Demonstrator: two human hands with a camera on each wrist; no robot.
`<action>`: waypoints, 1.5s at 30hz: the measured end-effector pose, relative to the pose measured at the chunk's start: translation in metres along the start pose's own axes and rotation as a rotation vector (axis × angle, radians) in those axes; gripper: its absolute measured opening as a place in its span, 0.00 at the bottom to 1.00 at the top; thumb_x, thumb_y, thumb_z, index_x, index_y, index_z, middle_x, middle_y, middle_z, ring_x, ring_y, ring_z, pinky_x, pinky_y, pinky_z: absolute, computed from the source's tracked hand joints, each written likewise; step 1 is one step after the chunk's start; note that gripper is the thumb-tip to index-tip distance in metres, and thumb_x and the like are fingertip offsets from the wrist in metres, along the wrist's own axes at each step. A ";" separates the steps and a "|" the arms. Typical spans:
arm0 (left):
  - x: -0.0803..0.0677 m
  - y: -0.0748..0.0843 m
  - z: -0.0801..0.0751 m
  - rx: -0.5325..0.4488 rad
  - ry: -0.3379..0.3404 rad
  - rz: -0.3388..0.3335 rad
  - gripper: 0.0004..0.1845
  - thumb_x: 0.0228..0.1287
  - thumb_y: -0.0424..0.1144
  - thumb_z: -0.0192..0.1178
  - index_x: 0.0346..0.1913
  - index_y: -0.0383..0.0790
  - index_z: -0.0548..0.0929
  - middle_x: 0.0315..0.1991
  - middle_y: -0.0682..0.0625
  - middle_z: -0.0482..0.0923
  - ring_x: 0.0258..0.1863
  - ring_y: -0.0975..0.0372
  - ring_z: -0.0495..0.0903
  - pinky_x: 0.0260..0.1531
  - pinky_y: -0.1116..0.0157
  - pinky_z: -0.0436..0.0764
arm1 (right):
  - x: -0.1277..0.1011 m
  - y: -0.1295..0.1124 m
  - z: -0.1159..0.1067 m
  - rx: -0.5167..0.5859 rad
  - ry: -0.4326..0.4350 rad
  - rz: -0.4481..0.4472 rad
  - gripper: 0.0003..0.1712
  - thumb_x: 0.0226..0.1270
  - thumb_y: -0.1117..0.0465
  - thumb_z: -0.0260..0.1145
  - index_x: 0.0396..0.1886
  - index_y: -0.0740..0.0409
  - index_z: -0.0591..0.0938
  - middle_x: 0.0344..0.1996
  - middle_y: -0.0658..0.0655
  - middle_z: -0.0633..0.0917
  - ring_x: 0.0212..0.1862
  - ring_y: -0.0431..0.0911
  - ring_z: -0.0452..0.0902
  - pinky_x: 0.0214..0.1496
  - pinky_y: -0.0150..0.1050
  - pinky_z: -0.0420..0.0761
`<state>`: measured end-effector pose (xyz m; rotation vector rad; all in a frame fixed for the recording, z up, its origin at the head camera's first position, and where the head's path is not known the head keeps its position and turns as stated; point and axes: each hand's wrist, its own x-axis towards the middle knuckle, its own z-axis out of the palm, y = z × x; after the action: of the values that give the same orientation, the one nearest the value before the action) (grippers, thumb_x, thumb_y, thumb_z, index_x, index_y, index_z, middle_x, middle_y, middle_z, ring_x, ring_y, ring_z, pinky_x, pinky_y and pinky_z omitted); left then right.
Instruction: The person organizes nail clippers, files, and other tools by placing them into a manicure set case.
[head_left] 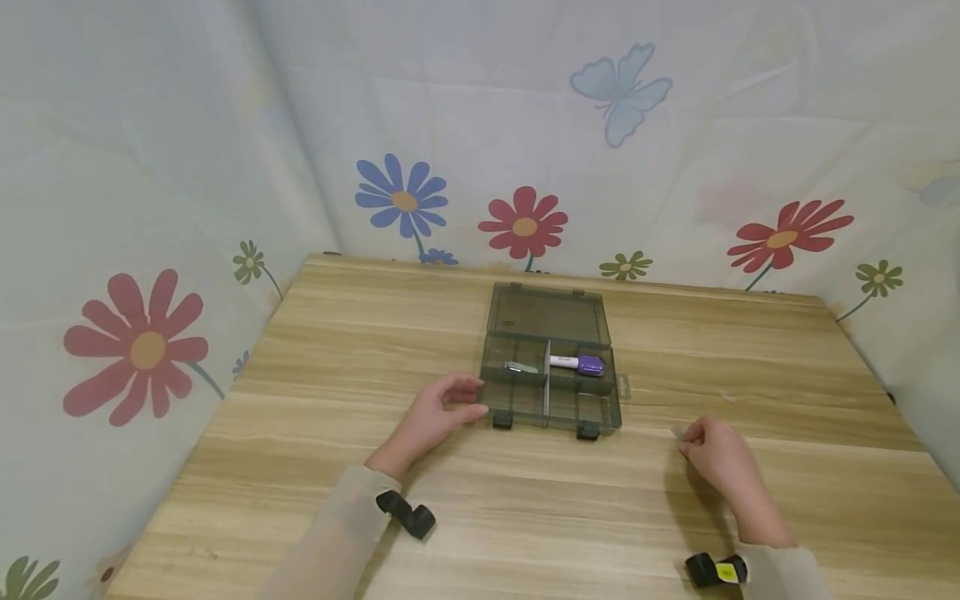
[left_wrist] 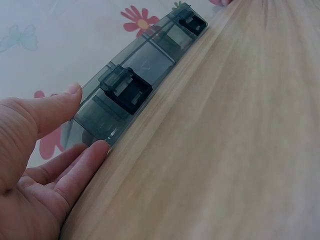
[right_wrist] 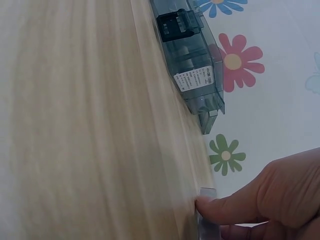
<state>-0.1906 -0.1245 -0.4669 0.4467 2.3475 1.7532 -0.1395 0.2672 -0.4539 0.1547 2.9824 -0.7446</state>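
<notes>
Table [head_left: 315, 467] first, broad pale wood, flowered cloth hung behind. Near its middle, open grey see-through box [head_left: 558, 412], lid [head_left: 547, 315] laid flat toward the back, two dark latches [head_left: 502, 422] hanging off the front wall. Left hand [head_left: 435, 417] at the box's front left corner, thumb [left_wrist: 60, 107] on the rim and a fingertip [left_wrist: 92, 152] against the base: a light pinch, nothing firmer. Right hand [head_left: 716, 454] well apart to the right, curled down on the tabletop, nipping a small clear piece [head_left: 678, 432] by its edge, seen flat against the wood from the right wrist [right_wrist: 207, 191]. Inside the box, purple-capped pen [head_left: 577, 362] in the right rear compartment, nail clipper [head_left: 520, 367] in the left one. Risks, as judged from here: thin flat piece, hard to lift off smooth wood, likely to slip or flick away under a fingertip; loose corner hold, likely to let the light box skate or swing if nudged; rattling contents hopping a divider.
</notes>
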 end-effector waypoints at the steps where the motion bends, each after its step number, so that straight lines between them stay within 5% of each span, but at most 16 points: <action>1: 0.000 0.000 0.000 0.002 -0.001 -0.002 0.23 0.57 0.37 0.66 0.55 0.33 0.75 0.52 0.40 0.76 0.50 0.53 0.77 0.45 0.60 0.77 | 0.000 -0.001 0.000 0.003 -0.001 -0.001 0.08 0.55 0.66 0.66 0.28 0.67 0.76 0.23 0.56 0.77 0.27 0.50 0.71 0.30 0.44 0.70; 19: 0.000 0.000 -0.001 -0.001 -0.016 0.008 0.24 0.57 0.37 0.66 0.55 0.32 0.75 0.53 0.39 0.75 0.50 0.52 0.76 0.46 0.59 0.77 | 0.005 -0.019 -0.005 0.043 0.040 -0.036 0.07 0.59 0.65 0.64 0.31 0.67 0.77 0.25 0.56 0.78 0.28 0.48 0.71 0.29 0.41 0.70; 33: 0.000 0.000 -0.001 0.002 -0.003 0.006 0.23 0.57 0.38 0.66 0.55 0.33 0.75 0.53 0.39 0.76 0.50 0.52 0.76 0.47 0.59 0.77 | 0.018 -0.050 -0.013 0.063 0.144 -0.181 0.05 0.60 0.69 0.63 0.32 0.69 0.80 0.22 0.55 0.79 0.25 0.47 0.72 0.24 0.39 0.71; 45: 0.000 -0.001 0.000 -0.002 0.001 0.005 0.23 0.57 0.38 0.66 0.55 0.35 0.76 0.53 0.39 0.76 0.51 0.51 0.76 0.47 0.59 0.77 | 0.025 -0.079 -0.015 0.053 0.140 -0.263 0.04 0.60 0.70 0.62 0.33 0.69 0.80 0.25 0.58 0.80 0.28 0.49 0.75 0.28 0.42 0.74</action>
<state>-0.1906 -0.1252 -0.4678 0.4513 2.3470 1.7585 -0.1740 0.2066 -0.4062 -0.1950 3.1557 -0.8718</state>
